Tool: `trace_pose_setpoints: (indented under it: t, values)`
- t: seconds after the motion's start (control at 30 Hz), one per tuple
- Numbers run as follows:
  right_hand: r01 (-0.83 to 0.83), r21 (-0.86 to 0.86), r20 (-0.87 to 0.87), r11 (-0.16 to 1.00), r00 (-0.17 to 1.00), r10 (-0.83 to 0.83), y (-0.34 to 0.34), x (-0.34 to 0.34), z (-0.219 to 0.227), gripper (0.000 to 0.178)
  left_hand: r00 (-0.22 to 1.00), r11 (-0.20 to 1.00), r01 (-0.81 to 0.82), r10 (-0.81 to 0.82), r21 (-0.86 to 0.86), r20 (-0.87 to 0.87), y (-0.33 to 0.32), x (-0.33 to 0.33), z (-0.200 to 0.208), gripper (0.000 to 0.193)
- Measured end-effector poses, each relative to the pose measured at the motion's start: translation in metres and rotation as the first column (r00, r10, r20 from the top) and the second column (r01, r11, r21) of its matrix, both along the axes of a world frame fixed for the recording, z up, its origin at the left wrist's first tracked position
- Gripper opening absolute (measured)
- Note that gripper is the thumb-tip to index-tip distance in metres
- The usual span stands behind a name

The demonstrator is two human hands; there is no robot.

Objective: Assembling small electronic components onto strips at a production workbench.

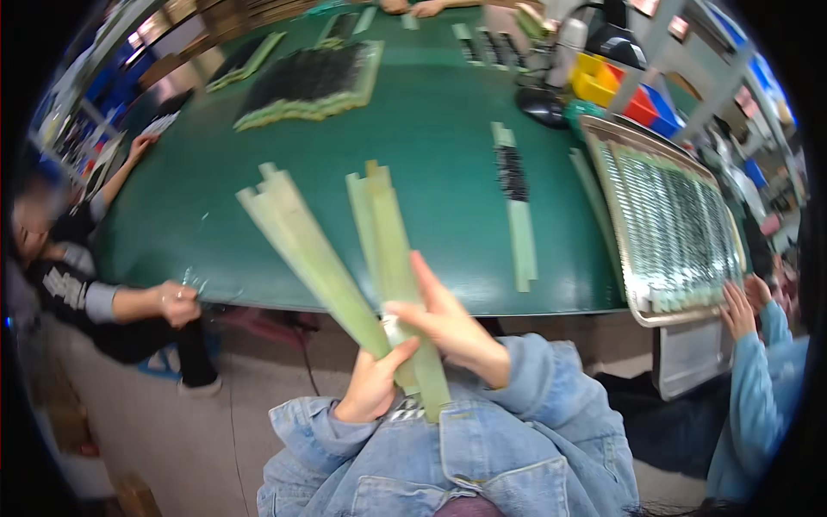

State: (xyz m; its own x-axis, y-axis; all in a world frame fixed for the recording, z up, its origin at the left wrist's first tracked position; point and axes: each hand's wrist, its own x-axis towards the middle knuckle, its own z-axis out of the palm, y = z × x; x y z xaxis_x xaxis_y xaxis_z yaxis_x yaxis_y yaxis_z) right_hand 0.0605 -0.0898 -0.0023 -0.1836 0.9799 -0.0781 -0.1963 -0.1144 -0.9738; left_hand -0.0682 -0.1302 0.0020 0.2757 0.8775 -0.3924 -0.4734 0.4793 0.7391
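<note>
In front of my denim jacket I hold two bundles of long pale-green strips. My left hand is closed on the lower end of the left strips, which slant up to the left and fan out a little at the top. My right hand grips the right strips, thumb across their front and fingers behind. These stand nearly upright, their lower ends reaching down to my jacket. Both bundles cross near my thumbs. Beyond my right hand, a single green strip with a dark ridged section lies on the green table.
A metal tray of dark-and-green strips stands at the right, with a co-worker's hands at its edge. Another person sits at the left. Stacked dark-and-green strips, a black lamp and coloured bins stand farther back.
</note>
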Motion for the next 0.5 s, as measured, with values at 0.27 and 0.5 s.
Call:
trace_pose_setpoints:
  t: [0.27,0.5]
  values:
    - [0.116,0.522,0.138,0.845,0.966,-0.218,0.034,0.002,0.083,0.086,0.861,0.777,0.314,0.009,0.545,-0.509,0.063,0.008,0.026,0.043]
    - [0.084,0.685,0.239,0.724,0.913,-0.332,0.060,0.010,0.089,0.040,0.844,0.538,0.285,0.251,0.793,-0.474,0.106,0.036,0.014,0.039]
